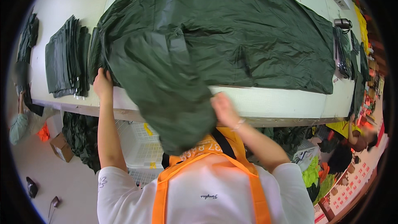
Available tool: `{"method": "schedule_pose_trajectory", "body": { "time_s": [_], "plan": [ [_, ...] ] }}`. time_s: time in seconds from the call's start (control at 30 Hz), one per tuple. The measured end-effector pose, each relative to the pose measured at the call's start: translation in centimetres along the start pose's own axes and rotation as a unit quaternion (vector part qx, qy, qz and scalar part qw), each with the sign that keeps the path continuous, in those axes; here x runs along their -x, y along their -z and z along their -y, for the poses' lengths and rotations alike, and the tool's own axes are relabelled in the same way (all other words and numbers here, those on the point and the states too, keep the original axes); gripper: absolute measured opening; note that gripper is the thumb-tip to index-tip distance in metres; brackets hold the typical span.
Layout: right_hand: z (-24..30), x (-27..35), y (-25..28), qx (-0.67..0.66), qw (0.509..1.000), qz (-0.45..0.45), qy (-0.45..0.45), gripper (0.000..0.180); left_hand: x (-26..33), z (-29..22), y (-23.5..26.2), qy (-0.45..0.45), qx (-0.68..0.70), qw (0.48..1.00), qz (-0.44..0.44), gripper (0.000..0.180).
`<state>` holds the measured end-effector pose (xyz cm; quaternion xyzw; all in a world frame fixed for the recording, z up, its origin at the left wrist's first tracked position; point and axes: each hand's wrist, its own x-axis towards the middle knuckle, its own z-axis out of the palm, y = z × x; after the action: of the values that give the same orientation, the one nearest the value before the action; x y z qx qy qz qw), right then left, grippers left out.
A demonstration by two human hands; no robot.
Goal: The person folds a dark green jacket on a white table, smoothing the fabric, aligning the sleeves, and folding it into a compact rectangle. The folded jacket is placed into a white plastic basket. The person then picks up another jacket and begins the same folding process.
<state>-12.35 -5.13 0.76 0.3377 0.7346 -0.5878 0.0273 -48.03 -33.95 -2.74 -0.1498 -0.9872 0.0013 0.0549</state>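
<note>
- Gripping w/ fingers (100, 74) curled: left hand (103, 84) is pinched shut on the edge of the dark green garment (215, 37), right at the garment's left side, near the front edge of the bench (273, 101).
- Right hand (224, 108) sits at the garment's lower fold, where a flap hangs down off the bench front; it touches the fabric, but can't tell if the fingers are closed on it, since the hand is blurred and partly behind the cloth.
- Garment itself: spread wide across the white bench, wrinkled, w/ one big folded part pulled toward the person and drooping over the edge betw. the two hands.
- Left of the garment: stack of folded dark green pieces (66, 60) on the bench, just beside it, not touching as far as visible.
- Right of the garment: more dark pieces (344, 54) lying at the bench's far right end.
- Below the garment, under the bench: white plastic crate (139, 141), dark green fabric heap (81, 137), cardboard box (61, 147) on the floor.
- Far left of the garment: another person (23, 118) beside the bench; a second one (352, 141) low right.
- Nearest the camera: orange apron straps (248, 182) over a white shirt.
</note>
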Motion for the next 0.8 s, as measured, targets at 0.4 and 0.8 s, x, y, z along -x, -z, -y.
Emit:
{"method": "schedule_pose_trajectory", "body": {
  "time_s": [0.4,0.8],
  "plan": [
    [6.1,-13.9,22.8,0.484,0.810,-0.263,0.200,0.040,-1.7,-3.6,3.2,-0.060,0.146,0.987,0.035,0.028],
    [-6.1,4.8,24.7,-0.424,0.793,-0.333,-0.284,0.054,0.6,-29.7,12.6,-0.435,0.342,0.812,0.187,0.030]
  ]
}}
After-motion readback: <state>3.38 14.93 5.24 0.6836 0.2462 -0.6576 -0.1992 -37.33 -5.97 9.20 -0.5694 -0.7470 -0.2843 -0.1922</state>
